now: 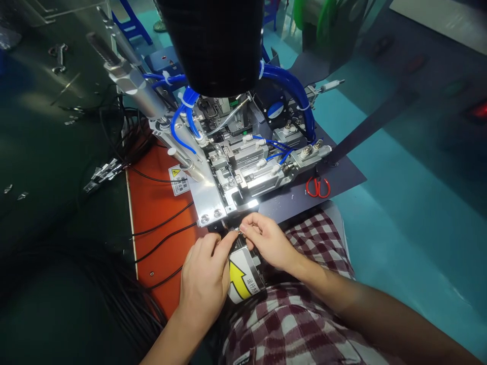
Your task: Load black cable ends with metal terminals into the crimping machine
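My left hand (205, 268) and my right hand (268, 242) meet at the front edge of a metal machine (247, 162) with blue air hoses. Thumb and fingers of each hand are pinched together, tip to tip, around something too small to make out. Just below the fingertips is a round part with a white label and a yellow arrow (240, 280). My left hand rests beside this part, partly over its left edge.
Red-handled scissors (318, 187) lie on the grey plate right of the machine. Black cables (163, 246) cross the orange base (160, 208). Small metal pieces (103, 175) and wrenches (60, 57) lie on the dark table at left. A black cylinder (220, 45) hangs over the machine.
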Available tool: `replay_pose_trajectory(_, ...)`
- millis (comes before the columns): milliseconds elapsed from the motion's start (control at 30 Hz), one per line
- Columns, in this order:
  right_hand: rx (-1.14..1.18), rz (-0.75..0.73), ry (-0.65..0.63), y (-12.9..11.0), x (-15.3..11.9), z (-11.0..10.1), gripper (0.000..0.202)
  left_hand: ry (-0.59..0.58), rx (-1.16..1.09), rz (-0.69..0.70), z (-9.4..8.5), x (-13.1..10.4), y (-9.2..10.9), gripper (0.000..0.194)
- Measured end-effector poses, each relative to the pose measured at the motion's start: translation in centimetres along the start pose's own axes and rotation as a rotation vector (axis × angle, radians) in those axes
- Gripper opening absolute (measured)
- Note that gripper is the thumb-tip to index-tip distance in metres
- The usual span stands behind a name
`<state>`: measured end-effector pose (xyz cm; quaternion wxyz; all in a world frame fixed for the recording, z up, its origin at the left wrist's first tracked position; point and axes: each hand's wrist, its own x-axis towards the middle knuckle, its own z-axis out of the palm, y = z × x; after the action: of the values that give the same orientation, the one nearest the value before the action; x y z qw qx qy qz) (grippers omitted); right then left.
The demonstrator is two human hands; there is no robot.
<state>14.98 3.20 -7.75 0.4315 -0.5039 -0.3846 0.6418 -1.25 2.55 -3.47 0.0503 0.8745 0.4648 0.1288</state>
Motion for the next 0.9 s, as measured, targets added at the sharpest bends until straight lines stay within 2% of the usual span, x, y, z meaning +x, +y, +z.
replay_pose_trajectory(167, 0.111, 0.072, -0.074, -0.4, 0.1, -0.6, 0.028, -0.006, -0.001, -0.006, 0.0, -0.1, 0.1, 0.037)
replay_pose_trajectory(267, 0.144, 0.102, -0.103, -0.9, 0.1, -0.8, 0.023, -0.014, 0.003, -0.005, -0.1, 0.0, 0.1, 0.037)
replay_pose_trajectory(533, 0.101, 0.13, -0.029, -1.3, 0.6, -0.5, 0.004, -0.073, 0.093, 0.031, -0.3, 0.4, 0.2, 0.038)
replay_pose_trajectory(700, 0.048, 0.183, -0.025, -1.8, 0.7, -0.6, 0.004, -0.012, 0.01, 0.02, 0.0, 0.1, -0.1, 0.037)
replay_pose_trajectory(900, 0.125, 0.191, -0.063, -1.6, 0.7, -0.7, 0.003, 0.031, -0.07, 0.035, 0.2, -0.2, -0.7, 0.033)
